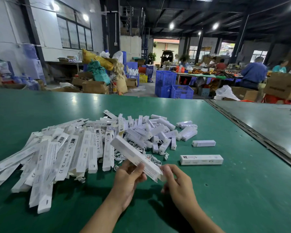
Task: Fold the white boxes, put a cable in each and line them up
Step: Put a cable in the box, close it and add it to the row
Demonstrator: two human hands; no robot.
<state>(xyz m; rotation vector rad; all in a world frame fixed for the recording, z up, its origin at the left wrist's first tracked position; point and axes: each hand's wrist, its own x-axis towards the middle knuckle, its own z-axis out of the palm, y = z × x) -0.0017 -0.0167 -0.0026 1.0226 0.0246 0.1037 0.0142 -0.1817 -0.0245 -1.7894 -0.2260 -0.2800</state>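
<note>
**White box in hand, most of the stack unfolded**

White card is making up nearly everything on the green table [225, 199], and the work is looking barely begun. The person is holding one long white box [134, 153] slanted above the table. The left hand [128, 180] is gripping it around the middle with curled fingers, while the right hand [178, 184] is pinching its near end, seemingly working the flap. Whether a cable is lying inside cannot be told.

One folded box [201, 159] of the same length is lying alone to the right, perhaps starting the line. A shorter box [204, 143] is sitting just beyond it. To the left, a broad heap of flat boxes [65, 153] is waiting to be folded. Loose white cables [120, 158] are tangling beneath the held box, next to a jumble of small boxes [158, 132]. By this showing, nearly all the folding, filling and lining up is remaining.
</note>
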